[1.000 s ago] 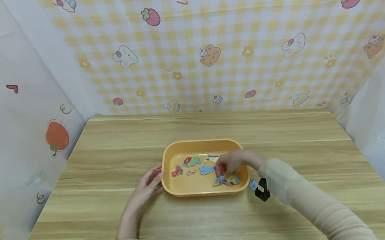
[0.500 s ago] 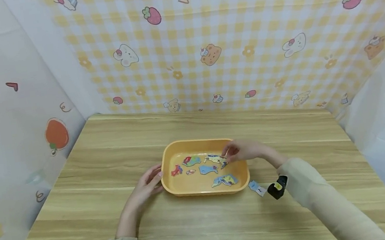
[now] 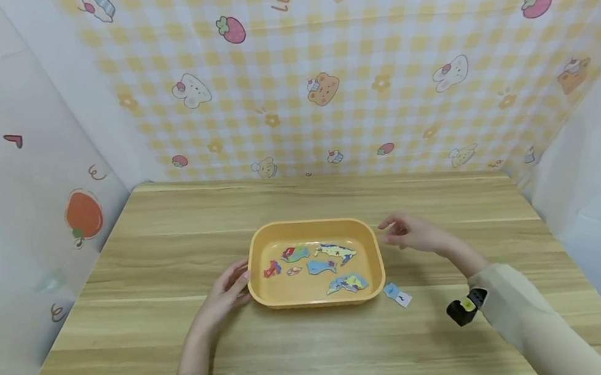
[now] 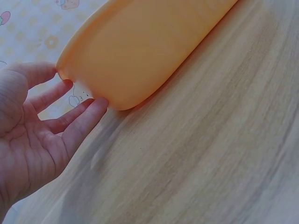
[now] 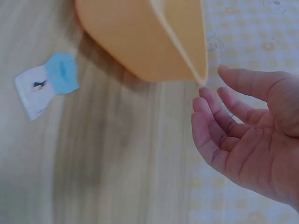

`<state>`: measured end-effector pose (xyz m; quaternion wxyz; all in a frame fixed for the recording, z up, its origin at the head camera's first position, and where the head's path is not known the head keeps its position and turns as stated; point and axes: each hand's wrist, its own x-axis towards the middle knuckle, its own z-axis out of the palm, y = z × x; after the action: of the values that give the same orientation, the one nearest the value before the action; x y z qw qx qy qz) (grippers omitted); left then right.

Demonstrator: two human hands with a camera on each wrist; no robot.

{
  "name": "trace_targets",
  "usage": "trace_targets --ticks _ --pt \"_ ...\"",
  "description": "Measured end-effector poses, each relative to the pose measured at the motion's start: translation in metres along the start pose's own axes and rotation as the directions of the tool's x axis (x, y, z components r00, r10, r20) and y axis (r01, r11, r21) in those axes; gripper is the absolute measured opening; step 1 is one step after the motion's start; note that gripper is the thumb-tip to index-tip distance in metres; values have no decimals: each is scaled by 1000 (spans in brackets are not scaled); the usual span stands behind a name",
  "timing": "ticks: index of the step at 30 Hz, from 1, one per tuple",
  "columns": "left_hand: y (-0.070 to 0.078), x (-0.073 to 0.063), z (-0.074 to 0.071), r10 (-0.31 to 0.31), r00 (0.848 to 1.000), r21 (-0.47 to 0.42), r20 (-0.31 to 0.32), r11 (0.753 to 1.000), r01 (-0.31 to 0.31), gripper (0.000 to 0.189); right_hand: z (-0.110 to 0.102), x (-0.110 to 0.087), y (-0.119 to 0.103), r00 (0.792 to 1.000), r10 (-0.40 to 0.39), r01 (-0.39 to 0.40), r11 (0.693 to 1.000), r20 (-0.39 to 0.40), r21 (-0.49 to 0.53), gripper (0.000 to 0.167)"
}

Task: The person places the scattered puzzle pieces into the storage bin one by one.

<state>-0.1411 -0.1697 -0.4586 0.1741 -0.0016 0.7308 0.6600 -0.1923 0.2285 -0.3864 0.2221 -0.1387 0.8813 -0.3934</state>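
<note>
An orange-yellow plastic basin (image 3: 290,292) sits on the table. My left hand (image 3: 227,291) touches its left end, fingertips on the outer wall and thumb at the rim, as the left wrist view shows. Beyond the basin's right end my right hand (image 3: 416,234) hovers with loosely bent fingers and nothing in them. Flat puzzle-like pieces lie inside: a red-green one (image 3: 295,253), a red one (image 3: 272,269), a small pale one (image 3: 294,271), a cream-and-blue one (image 3: 335,250), a light blue one (image 3: 320,266) and a blue-yellow one (image 3: 348,283).
A blue-and-white flat piece (image 3: 397,294) lies on the table by the basin's right front corner. The wood-grain table (image 3: 320,358) meets a yellow checked cloth (image 3: 283,134) at the back. White printed sheets hang at both sides.
My right hand has let go of the blue-yellow piece, passed by the cream-and-blue one and moved right, out of the basin. The left hand keeps its place at the basin.
</note>
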Motion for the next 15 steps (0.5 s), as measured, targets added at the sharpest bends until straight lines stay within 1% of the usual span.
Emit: trace_targets --ticks 4,6,10,12,15 --pt "0 -1 -1 8 1000 8 9 1000 -8 53 6 -9 16 999 34 -33 999 -12 34 38" --pt "0 -2 -2 11 1000 11 7 1000 -11 54 10 -13 23 999 49 -48 999 -13 12 38" --pt "0 -2 -2 13 1000 9 0 1000 -13 53 22 -21 34 999 43 -43 997 -5 -68 35" --pt "0 -2 -1 10 1000 6 -5 1000 -10 51 29 -25 40 1000 21 -20 994 7 -109 34" --pt "-1 -1 -1 9 1000 7 -3 1000 -9 50 40 -31 45 1000 12 -10 995 22 -97 35"
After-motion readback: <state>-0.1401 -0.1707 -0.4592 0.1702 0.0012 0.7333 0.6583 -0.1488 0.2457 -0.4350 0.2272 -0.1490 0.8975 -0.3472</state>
